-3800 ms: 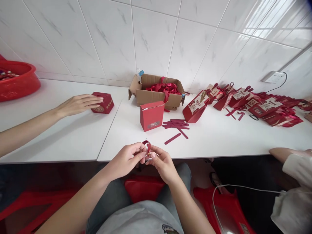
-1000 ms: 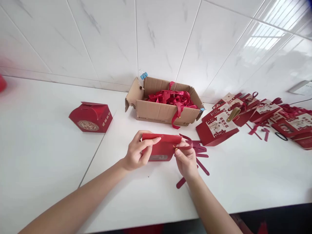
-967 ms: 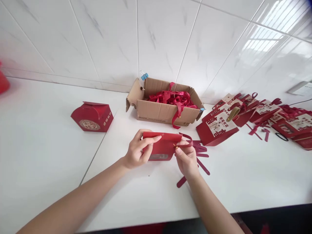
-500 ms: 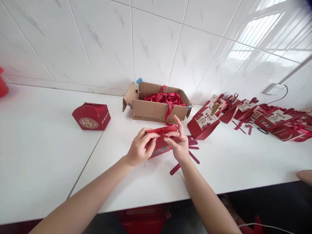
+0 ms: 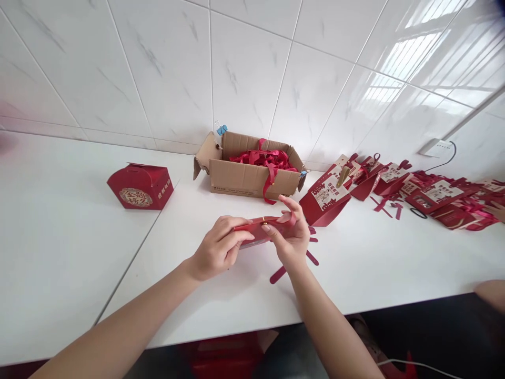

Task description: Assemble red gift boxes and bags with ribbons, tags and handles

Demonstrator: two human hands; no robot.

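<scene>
My left hand (image 5: pixel 221 245) is closed on the left end of a red paper gift box (image 5: pixel 256 236), thumb in front and fingers along its top edge. A small gold fastener (image 5: pixel 264 222) shows at the middle of that edge. Right beside it, my right hand (image 5: pixel 294 237) pinches a red ribbon (image 5: pixel 290 220) against the box, its forefinger raised. The palm and fingers hide the box's right end. Under and behind my right hand lie several dark red strips (image 5: pixel 278 275) on the white table.
Behind my hands stands an open cardboard box (image 5: pixel 252 179) full of red ribbons (image 5: pixel 264 158). At left is a closed red box (image 5: pixel 140 185). Red boxes with printed tags (image 5: pixel 329 197) line the right side. Another person's hand (image 5: pixel 496 210) is at the far right edge.
The gift box has tipped so its top edge faces me more, and the gold fastener now sits at that edge. My right hand's fingers have moved behind the box. The view has shifted slightly.
</scene>
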